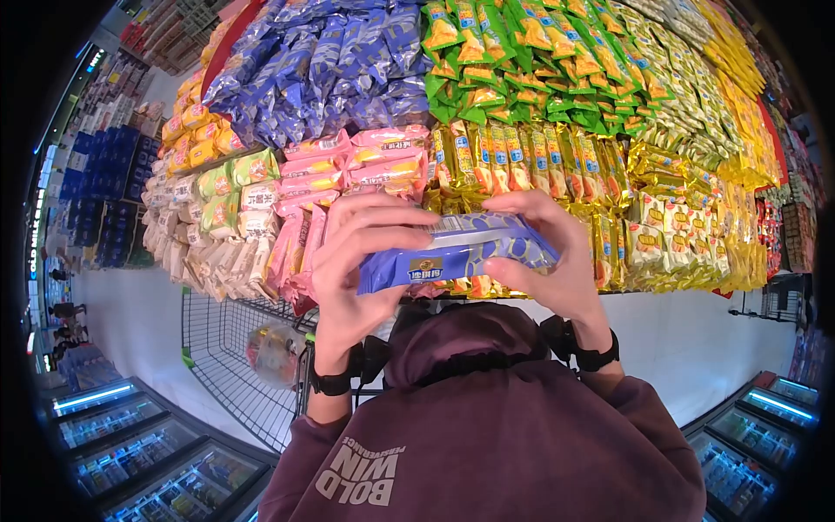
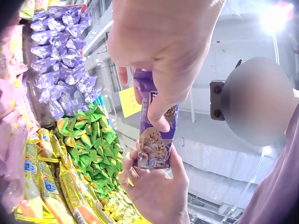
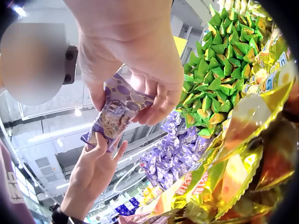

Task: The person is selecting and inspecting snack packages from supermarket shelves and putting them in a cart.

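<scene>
A purple snack packet (image 1: 452, 258) with an oval pattern is held up crosswise in front of the chest. My left hand (image 1: 352, 252) grips one end, thumb below and fingers over the top edge. At the other end, my right hand (image 1: 561, 248) pinches the packet between thumb and fingers. In the left wrist view the packet's front (image 2: 154, 140) shows a picture of food pieces, with the left thumb lying over it. The right wrist view shows its patterned end (image 3: 119, 93) between the right thumb and fingers.
Behind the hands spreads a display of bagged snacks: purple packs (image 1: 330, 65), green packs (image 1: 531, 61), pink packs (image 1: 383, 161) and yellow packs (image 1: 548, 161). A wire shopping cart (image 1: 230, 348) stands at lower left, holding a clear bag (image 1: 277, 355). Refrigerated cases (image 1: 165, 461) line the aisle behind.
</scene>
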`<state>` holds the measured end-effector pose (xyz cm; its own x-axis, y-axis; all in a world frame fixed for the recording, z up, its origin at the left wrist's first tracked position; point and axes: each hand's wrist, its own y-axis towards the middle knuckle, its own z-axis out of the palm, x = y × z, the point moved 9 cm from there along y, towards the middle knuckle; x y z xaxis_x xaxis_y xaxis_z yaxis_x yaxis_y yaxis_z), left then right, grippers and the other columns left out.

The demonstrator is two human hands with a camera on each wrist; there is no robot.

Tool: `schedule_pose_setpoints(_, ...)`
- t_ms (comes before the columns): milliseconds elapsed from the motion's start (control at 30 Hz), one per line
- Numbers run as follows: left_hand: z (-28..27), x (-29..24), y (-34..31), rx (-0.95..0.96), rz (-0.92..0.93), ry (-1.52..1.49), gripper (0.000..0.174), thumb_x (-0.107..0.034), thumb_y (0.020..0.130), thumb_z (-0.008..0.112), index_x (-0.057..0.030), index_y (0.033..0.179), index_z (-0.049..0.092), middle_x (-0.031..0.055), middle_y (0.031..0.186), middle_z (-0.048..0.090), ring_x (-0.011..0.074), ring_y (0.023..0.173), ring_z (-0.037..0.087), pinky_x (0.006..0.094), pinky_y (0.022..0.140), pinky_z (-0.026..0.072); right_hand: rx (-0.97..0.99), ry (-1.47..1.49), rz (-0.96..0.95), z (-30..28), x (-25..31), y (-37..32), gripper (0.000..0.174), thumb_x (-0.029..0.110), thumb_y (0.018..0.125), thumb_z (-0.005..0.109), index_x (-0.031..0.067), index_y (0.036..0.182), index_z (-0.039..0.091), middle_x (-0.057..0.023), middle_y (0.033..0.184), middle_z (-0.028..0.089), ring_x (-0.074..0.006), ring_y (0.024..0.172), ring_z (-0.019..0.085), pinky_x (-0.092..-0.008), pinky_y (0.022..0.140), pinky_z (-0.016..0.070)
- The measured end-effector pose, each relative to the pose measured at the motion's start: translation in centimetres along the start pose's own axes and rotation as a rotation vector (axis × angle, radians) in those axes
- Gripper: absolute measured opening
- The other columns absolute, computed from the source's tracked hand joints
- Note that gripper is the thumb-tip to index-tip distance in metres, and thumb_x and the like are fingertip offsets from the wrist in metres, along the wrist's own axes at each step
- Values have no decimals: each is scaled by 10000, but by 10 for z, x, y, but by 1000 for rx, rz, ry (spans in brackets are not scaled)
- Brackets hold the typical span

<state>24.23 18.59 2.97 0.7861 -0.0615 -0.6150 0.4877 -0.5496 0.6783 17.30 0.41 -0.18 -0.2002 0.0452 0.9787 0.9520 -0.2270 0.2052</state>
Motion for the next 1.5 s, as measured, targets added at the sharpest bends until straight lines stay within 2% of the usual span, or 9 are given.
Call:
schedule_pose_setpoints(267,-3,8,-3,-130,-258,-177,568,-112,591,924,-38,1091,666,87,1027,703,255,1016,631,393,911,484,65,-344,-433,1,33,-1,448,94,655,854,56,1052,651,-96,1022,687,-226,939,629,-356,857,464)
schedule_pose_setpoints(433,-1,-5,7,-20,-51,25,482,-101,615,899,-22,1042,690,104,1031,708,255,970,640,385,886,481,71,-452,-514,3,42,-3,451,60,639,825,64,1052,645,-96,1025,689,-244,942,624,-353,852,461)
schedule_pose_setpoints(767,11,0,3,16,-239,-60,473,-124,661,878,-28,1083,688,116,1044,714,210,912,676,317,784,517,-137,31,82,-20,-9,-3,372,126,794,781,24,1104,603,-58,1030,623,-144,991,598,-299,907,435)
schedule_pose_setpoints(967,17,25,-10,-104,-550,-394,462,-84,727,837,0,1134,636,48,936,653,107,868,640,258,765,523,-5,-58,37,-17,-5,0,380,125,808,786,28,1120,592,-56,1040,635,-108,992,592,-277,890,438)
schedule_pose_setpoints(1067,18,32,-15,-80,-622,-447,430,-68,749,820,14,1128,634,59,981,651,102,877,637,246,773,521,52,29,162,-6,-5,0,380,134,813,794,38,1121,593,-49,1034,659,-101,963,600,-273,853,454)
schedule_pose_setpoints(1267,11,36,-20,-86,-629,-406,399,-67,748,814,3,1107,656,49,909,668,92,841,639,238,767,518,9,-73,131,1,-7,4,438,121,818,795,26,1168,550,-37,1003,679,-103,934,623,-282,830,484)
schedule_pose_setpoints(1333,7,29,-15,-9,-490,-301,434,-81,730,813,-17,1132,665,39,886,679,73,801,616,234,732,492,8,1,178,0,-1,9,497,83,799,807,17,1196,515,-63,1036,658,-120,929,631,-288,836,495)
schedule_pose_setpoints(1433,24,23,-21,205,-615,-407,474,-118,741,816,-16,1176,655,23,814,653,57,700,570,226,636,461,-16,112,245,4,11,17,577,61,757,839,15,1224,503,-94,1080,635,-140,951,626,-305,867,496)
schedule_pose_setpoints(1500,33,20,-29,283,-607,-351,502,-141,748,818,-4,1199,645,13,749,613,51,619,525,224,580,442,11,-93,152,8,19,22,599,71,760,839,19,1250,499,-93,1113,624,-145,987,613,-316,875,498)
